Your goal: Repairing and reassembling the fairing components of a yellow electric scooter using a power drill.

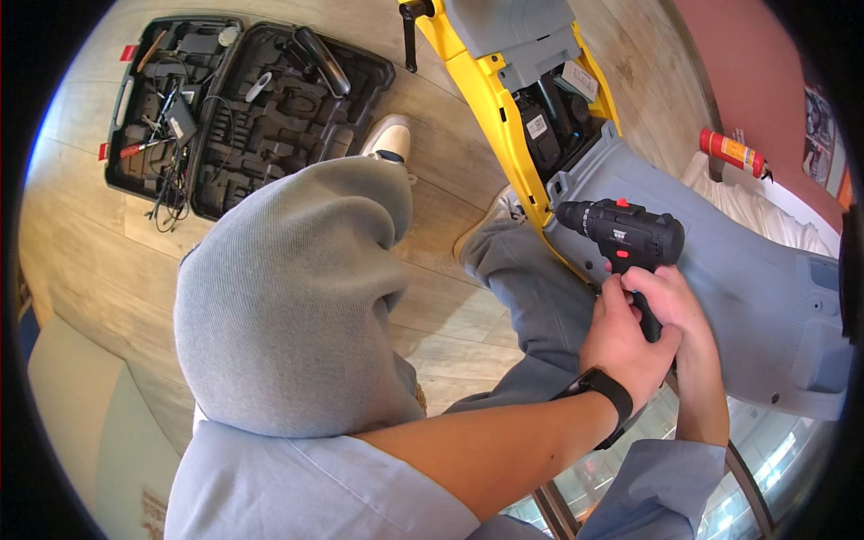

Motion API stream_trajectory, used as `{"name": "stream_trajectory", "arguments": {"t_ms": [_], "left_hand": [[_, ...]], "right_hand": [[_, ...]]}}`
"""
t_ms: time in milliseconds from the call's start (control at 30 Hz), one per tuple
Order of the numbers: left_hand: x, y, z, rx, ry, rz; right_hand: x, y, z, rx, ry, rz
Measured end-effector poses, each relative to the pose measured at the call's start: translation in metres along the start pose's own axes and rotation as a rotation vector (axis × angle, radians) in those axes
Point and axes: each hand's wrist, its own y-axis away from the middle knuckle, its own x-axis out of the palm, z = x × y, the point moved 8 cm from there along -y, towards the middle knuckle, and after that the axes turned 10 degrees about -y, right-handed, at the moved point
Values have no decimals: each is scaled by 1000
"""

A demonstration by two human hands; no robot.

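A black cordless drill with red buttons points to the left above a long grey plastic panel. My right hand is closed around the upper part of its handle. Lower down, my left hand, with a dark band on the wrist, is also closed on the handle. Beyond the drill's chuck lies an open compartment in a yellow and grey vehicle-like body. Dark parts with white labels sit inside it. I cannot tell whether a bit is fitted in the chuck.
An open black tool case lies on the wood floor at far left, with cables, a red-handled screwdriver and other items in it. A red fire extinguisher is at far right. My legs and shoes flank the floor between.
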Motion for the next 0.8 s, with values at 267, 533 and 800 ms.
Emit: {"name": "stream_trajectory", "arguments": {"t_ms": [267,533,800], "left_hand": [[5,1,2,-2,17,18],[0,3,2,8,-52,-13],[-6,6,18,-86,-148,14]], "right_hand": [[-6,-3,-2,-52,15,27],[-3,3,-15,118,-316,-2],[11,-5,-15,-143,77,41]]}}
